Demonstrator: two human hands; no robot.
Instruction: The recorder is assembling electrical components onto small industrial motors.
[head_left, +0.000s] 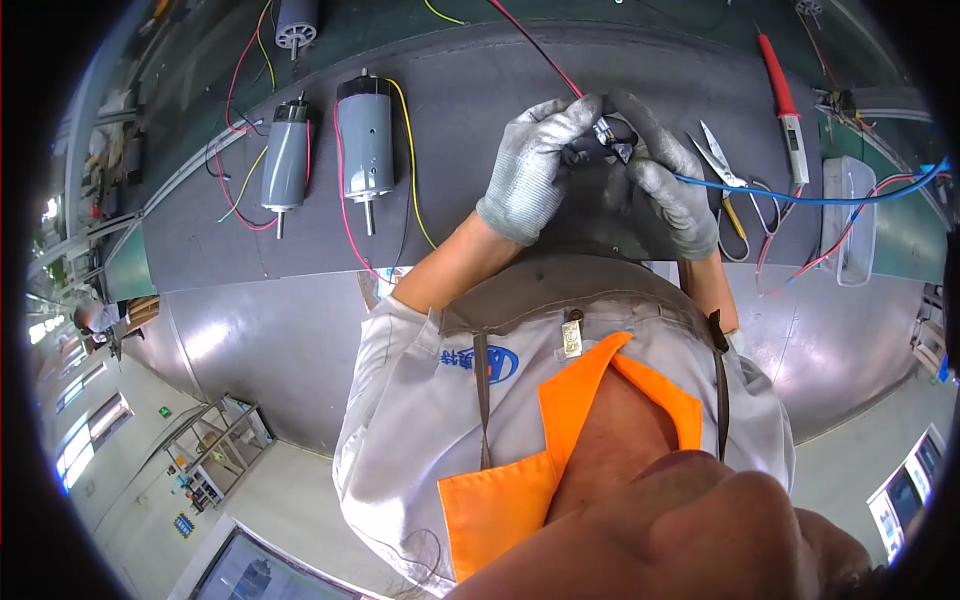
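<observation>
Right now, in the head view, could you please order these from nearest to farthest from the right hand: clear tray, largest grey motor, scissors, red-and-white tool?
1. Scissors, just to the right of the right hand.
2. Red-and-white tool, farther right, past the scissors.
3. Clear tray, right of that tool.
4. Largest grey motor, far over on the left, past the left hand.

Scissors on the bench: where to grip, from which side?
I'd take the scissors by the handle loops, from above on the near side: the loops lie nearest the wearer, while the bare blades are parted and point away. Mind the blue cable crossing near the pivot.
</observation>
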